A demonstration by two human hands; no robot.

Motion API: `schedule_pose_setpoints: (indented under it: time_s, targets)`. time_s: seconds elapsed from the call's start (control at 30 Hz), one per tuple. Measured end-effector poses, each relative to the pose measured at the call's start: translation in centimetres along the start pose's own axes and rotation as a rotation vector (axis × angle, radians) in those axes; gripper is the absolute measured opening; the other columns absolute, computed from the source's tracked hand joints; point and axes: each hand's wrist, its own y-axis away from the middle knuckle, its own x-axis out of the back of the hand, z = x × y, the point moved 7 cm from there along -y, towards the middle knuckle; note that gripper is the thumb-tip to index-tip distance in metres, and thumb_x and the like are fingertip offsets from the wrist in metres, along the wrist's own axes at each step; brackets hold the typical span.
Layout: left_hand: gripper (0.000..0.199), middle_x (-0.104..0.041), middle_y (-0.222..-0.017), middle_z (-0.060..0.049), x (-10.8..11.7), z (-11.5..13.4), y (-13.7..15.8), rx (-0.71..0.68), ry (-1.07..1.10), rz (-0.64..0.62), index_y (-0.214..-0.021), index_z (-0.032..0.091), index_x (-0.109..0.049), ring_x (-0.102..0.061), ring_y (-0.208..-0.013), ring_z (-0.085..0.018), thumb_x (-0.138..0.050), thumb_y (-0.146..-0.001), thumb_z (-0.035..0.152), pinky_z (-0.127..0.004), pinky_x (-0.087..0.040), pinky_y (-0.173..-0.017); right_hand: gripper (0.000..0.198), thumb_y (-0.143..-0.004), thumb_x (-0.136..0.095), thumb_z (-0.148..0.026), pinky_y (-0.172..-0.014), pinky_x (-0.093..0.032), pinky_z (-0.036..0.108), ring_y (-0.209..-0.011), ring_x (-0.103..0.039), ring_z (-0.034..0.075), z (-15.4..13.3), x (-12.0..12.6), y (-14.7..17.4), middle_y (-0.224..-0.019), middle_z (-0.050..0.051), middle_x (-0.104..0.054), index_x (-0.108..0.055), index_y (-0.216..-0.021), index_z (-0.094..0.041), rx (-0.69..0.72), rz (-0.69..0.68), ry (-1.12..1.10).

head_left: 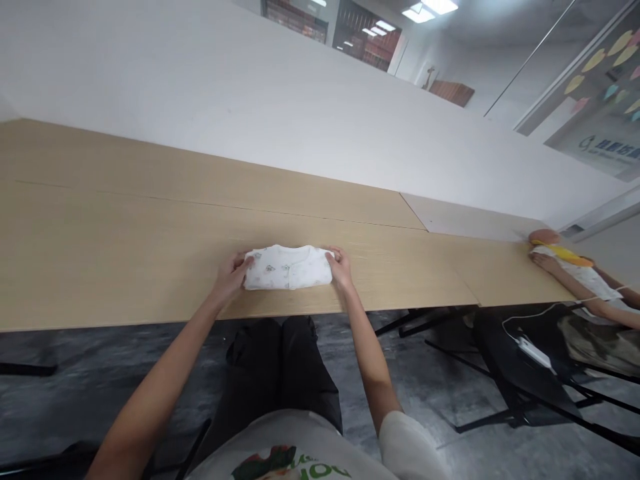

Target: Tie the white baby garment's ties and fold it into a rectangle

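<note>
A white baby garment [290, 268] with small printed figures lies folded into a compact rectangle near the front edge of the wooden table [150, 260]. Its neckline faces away from me, and a front opening runs down its middle. My left hand [233, 275] grips the left end, thumb on top and fingers around the side. At the opposite end, my right hand [340, 267] holds the cloth the same way, thumb above. Both hands rest at table height; the fingertips under the fabric are hidden.
A white wall [225, 100] borders the table's far side. At the far right, another person's hand [547, 263] is by a doll-like figure [565, 253] with yellow cloth. A black folding chair [525, 367] with a white power strip [535, 353] stands right of my legs.
</note>
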Motion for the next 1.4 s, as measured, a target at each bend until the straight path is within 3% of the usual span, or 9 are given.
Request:
schedule_pose_setpoints:
  time_s: [0.17, 0.27, 0.43, 0.6, 0.83, 1.0, 1.1, 1.23, 1.4]
  targets:
    - [0.078, -0.068, -0.102, -0.012, -0.6, -1.7, -1.4, 0.068, -0.048, 0.051, -0.143, 0.016, -0.039, -0.066, -0.085, -0.021, -0.064, -0.078, 0.052, -0.031, -0.054, -0.068, 0.053, -0.083, -0.061, -0.031, -0.085, -0.053, 0.032, -0.103, -0.064, 0.020, 2.0, -2.6, -2.2, -0.119, 0.017, -0.064, -0.047, -0.131, -0.011, -0.124, 0.021, -0.003]
    - [0.082, -0.067, -0.113, -0.014, -0.5, -2.2, -1.2, -0.007, -0.134, 0.067, -0.146, 0.018, -0.035, -0.066, -0.090, -0.021, -0.067, -0.076, 0.047, -0.033, -0.055, -0.077, 0.055, -0.084, -0.059, -0.026, -0.095, -0.050, 0.035, -0.115, -0.060, 0.021, 2.4, -2.6, -1.8, -0.129, 0.020, -0.059, -0.044, -0.135, -0.010, -0.064, 0.045, 0.004]
    - [0.075, -0.064, -0.120, -0.015, -0.2, -2.6, -1.1, -0.113, -0.219, 0.117, -0.146, 0.021, -0.037, -0.067, -0.095, -0.024, -0.060, -0.082, 0.051, -0.037, -0.055, -0.081, 0.060, -0.089, -0.056, -0.038, -0.100, -0.049, 0.038, -0.119, -0.059, 0.023, 2.3, -2.4, -1.5, -0.131, 0.017, -0.058, -0.040, -0.143, -0.014, 0.079, 0.065, -0.002]
    - [0.064, -0.056, -0.135, -0.014, -0.2, -2.1, -1.7, -0.255, -0.216, 0.129, -0.142, 0.023, -0.043, -0.058, -0.118, -0.027, -0.050, -0.088, 0.057, -0.040, -0.053, -0.091, 0.054, -0.093, -0.050, -0.037, -0.106, -0.045, 0.039, -0.123, -0.057, 0.021, 1.5, -2.4, -2.0, -0.138, 0.014, -0.055, -0.042, -0.142, -0.018, 0.179, 0.069, -0.073]
    - [0.049, -0.059, -0.134, -0.011, -0.5, -2.2, -2.4, -0.236, -0.394, 0.189, -0.137, 0.021, -0.048, -0.056, -0.121, -0.026, -0.043, -0.090, 0.035, -0.044, -0.043, -0.107, 0.044, -0.090, -0.044, -0.018, -0.106, -0.044, 0.040, -0.121, -0.058, 0.023, 0.7, -3.2, -2.5, -0.133, 0.013, -0.060, -0.051, -0.133, -0.017, 0.144, 0.036, 0.280]
    - [0.054, -0.065, -0.122, -0.013, -0.3, -2.3, -2.8, -0.101, -0.501, 0.230, -0.136, 0.016, -0.048, -0.061, -0.111, -0.028, -0.049, -0.083, 0.026, -0.044, -0.047, -0.100, 0.047, -0.086, -0.044, -0.011, -0.097, -0.048, 0.038, -0.107, -0.063, 0.024, 0.0, -3.3, -2.4, -0.119, 0.014, -0.066, -0.052, -0.132, -0.015, 0.071, 0.028, 0.518]
    - [0.051, -0.061, -0.127, -0.015, -0.3, -1.2, -2.8, -0.141, -0.632, 0.265, -0.132, 0.016, -0.052, -0.059, -0.114, -0.029, -0.050, -0.082, 0.028, -0.045, -0.046, -0.100, 0.043, -0.088, -0.047, -0.014, -0.095, -0.047, 0.038, -0.110, -0.061, 0.027, -0.8, -3.2, -2.0, -0.123, 0.017, -0.063, -0.054, -0.130, -0.013, 0.059, 0.042, 0.650]
    - [0.041, -0.059, -0.134, -0.011, -1.9, -0.2, -2.3, -0.326, -0.813, 0.114, -0.124, 0.020, -0.060, -0.051, -0.126, -0.027, -0.043, -0.088, 0.028, -0.045, -0.036, -0.109, 0.034, -0.091, -0.047, -0.017, -0.104, -0.040, 0.038, -0.124, -0.051, 0.026, -1.8, -4.0, -1.0, -0.135, 0.016, -0.057, -0.063, -0.121, -0.013, 0.178, -0.088, 0.792]
    - [0.046, -0.050, -0.146, -0.008, -2.1, -2.0, -1.4, -0.306, -0.925, -0.013, -0.131, 0.024, -0.058, -0.044, -0.134, -0.026, -0.033, -0.094, 0.031, -0.048, -0.032, -0.111, 0.037, -0.098, -0.041, -0.023, -0.113, -0.028, 0.047, -0.136, -0.040, 0.028, -1.0, -4.3, 0.6, -0.150, 0.011, -0.045, -0.060, -0.129, -0.018, 0.202, -0.220, 0.868]
